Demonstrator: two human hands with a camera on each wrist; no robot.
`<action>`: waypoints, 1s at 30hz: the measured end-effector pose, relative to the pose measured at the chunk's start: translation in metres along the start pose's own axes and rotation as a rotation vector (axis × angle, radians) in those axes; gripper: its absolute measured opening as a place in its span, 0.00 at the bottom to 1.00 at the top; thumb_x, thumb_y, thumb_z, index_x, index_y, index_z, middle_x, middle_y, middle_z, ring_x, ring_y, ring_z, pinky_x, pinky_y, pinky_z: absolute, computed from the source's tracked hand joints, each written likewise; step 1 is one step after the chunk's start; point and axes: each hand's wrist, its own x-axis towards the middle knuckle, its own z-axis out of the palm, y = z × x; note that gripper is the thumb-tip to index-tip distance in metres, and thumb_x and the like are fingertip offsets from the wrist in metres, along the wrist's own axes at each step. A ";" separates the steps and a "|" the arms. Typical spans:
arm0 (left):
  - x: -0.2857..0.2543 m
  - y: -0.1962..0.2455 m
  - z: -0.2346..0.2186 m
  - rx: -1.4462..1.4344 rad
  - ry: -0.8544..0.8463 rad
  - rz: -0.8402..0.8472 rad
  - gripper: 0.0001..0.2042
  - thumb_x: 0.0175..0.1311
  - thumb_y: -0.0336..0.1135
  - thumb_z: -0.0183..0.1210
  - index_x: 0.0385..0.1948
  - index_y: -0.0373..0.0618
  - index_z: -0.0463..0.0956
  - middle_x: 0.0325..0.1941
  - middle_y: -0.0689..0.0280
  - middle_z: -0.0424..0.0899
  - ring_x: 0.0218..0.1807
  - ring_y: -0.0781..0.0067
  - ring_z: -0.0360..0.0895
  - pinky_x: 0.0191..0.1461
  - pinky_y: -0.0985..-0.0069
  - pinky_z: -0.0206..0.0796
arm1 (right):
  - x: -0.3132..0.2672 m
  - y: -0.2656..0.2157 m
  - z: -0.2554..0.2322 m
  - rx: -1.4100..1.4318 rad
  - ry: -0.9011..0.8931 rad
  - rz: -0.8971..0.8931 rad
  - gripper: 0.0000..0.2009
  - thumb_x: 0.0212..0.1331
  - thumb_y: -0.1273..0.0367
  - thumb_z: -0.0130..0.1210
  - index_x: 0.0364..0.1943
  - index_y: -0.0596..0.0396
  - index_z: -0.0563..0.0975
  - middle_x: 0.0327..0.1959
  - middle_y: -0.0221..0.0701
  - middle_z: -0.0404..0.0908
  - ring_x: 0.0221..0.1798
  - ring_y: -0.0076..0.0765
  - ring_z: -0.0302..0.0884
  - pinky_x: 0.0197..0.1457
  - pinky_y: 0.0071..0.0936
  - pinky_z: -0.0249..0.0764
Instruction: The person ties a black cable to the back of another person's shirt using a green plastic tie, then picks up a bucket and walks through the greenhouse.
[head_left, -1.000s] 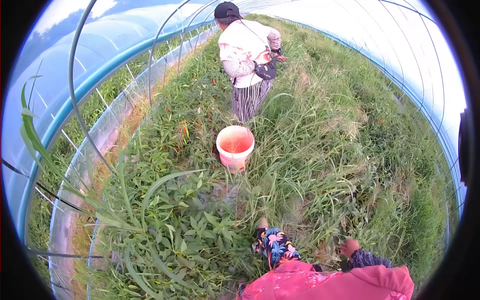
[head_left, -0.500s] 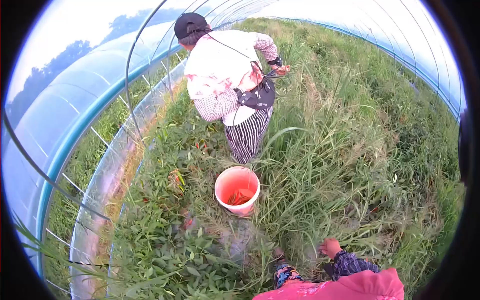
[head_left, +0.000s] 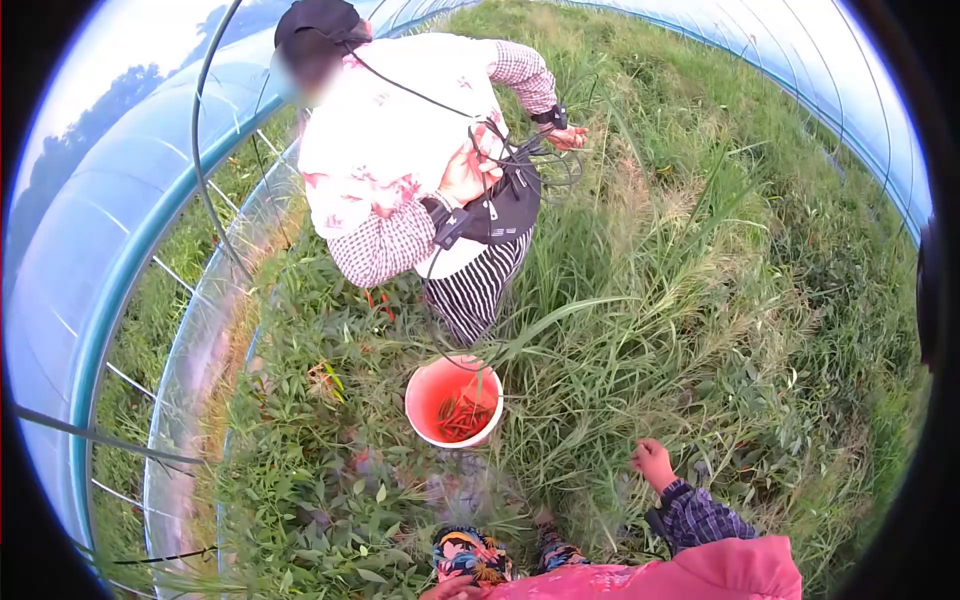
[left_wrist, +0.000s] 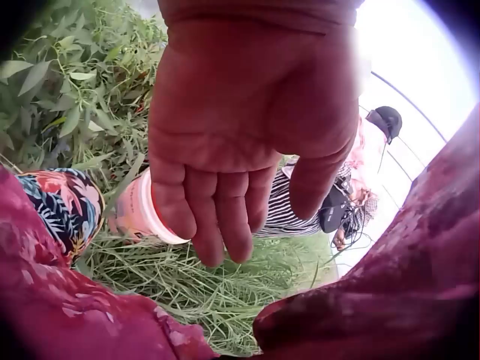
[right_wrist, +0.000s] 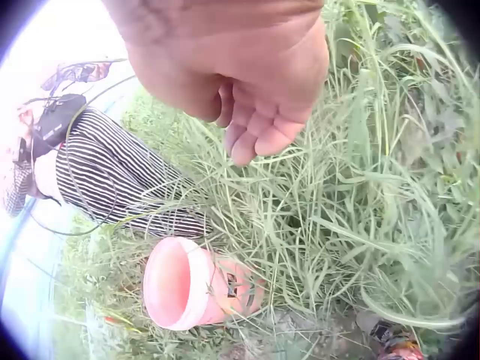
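Note:
My left hand (left_wrist: pixel 247 127) hangs with its fingers loosely extended and nothing in them; only part of it shows at the bottom edge of the head view, beside the flowered trousers (head_left: pixel 470 553). Over the tall grass, my right hand (right_wrist: pixel 247 82) has loosely curled fingers and holds nothing. In front of my feet stands a pink-and-white bucket (head_left: pixel 428 392) with several red chili peppers (head_left: pixel 465 418) at its bottom. Beyond it a person in a black cap (head_left: pixel 318 22) and striped trousers (head_left: pixel 480 290) has one hand (head_left: pixel 472 168) behind the back at some black cables.
Leafy pepper plants (head_left: pixel 300 500) with some red fruit grow along the left. Tall grass (head_left: pixel 600 350) fills the middle and right. Bent tunnel hoops (head_left: pixel 200 130) and a blue rail (head_left: pixel 130 270) run along the left side. A black waist bag (head_left: pixel 508 208) hangs on the person ahead.
The bucket and the person ahead appear closer and larger. That person's hand has come up at the cables behind the back. My left hand has come into the head view's bottom edge.

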 end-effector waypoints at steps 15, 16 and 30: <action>0.099 0.172 -0.040 -0.058 -0.259 0.140 0.21 0.62 0.33 0.55 0.55 0.34 0.65 0.51 0.55 0.76 0.56 0.61 0.73 0.61 0.70 0.62 | 0.125 -0.401 0.067 -0.215 0.173 -0.782 0.12 0.62 0.72 0.49 0.49 0.60 0.71 0.38 0.30 0.79 0.37 0.23 0.75 0.41 0.20 0.71; 0.098 0.189 -0.042 -0.046 -0.247 0.144 0.21 0.62 0.33 0.55 0.55 0.34 0.65 0.51 0.56 0.77 0.54 0.62 0.74 0.59 0.71 0.63 | 0.130 -0.414 0.080 -0.291 0.186 -0.819 0.13 0.60 0.73 0.51 0.48 0.60 0.72 0.38 0.33 0.78 0.39 0.28 0.76 0.43 0.24 0.72; 0.171 0.325 -0.012 0.184 -0.279 0.328 0.23 0.61 0.38 0.56 0.56 0.38 0.68 0.55 0.60 0.75 0.53 0.68 0.72 0.55 0.72 0.62 | 0.239 -0.482 0.114 -1.130 0.339 -1.054 0.26 0.46 0.72 0.60 0.54 0.48 0.69 0.55 0.45 0.65 0.60 0.55 0.61 0.61 0.43 0.63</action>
